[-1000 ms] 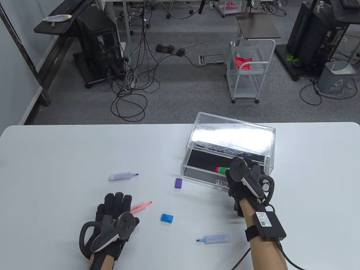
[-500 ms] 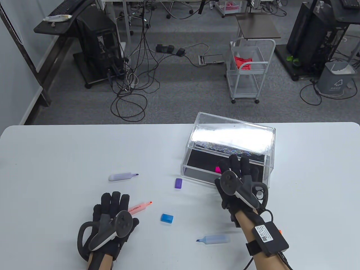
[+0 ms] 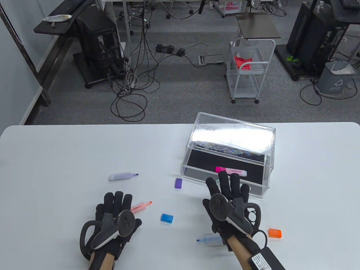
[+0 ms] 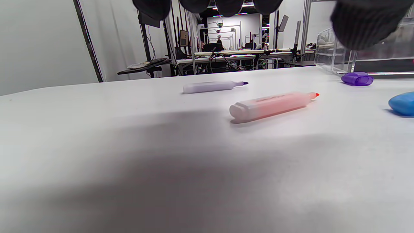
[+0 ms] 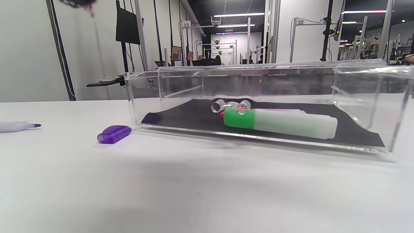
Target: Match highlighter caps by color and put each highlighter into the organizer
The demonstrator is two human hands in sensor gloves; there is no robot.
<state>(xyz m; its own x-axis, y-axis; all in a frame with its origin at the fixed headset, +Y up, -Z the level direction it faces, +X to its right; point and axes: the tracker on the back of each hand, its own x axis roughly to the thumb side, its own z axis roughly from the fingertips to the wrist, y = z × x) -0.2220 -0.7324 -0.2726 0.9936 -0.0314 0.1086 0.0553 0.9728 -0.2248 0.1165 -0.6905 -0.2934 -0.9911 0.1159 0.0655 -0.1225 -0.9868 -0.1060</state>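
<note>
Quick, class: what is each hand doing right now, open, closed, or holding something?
Left hand: open, fingers straight, holding nothing.
Right hand: open, fingers spread, holding nothing.

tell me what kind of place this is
Likely a lab or data-collection workspace: a white table stands on grey carpet among equipment racks, loose floor cables and a wheeled cart, with numbered rig frames behind.

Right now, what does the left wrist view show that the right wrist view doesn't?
Only the left wrist view shows the uncapped orange highlighter and the blue cap. Only the right wrist view shows inside the organizer, where the capped green highlighter lies with a pink one mostly hidden behind it. Both show the purple cap by the organizer and the uncapped purple highlighter on the table.
</note>
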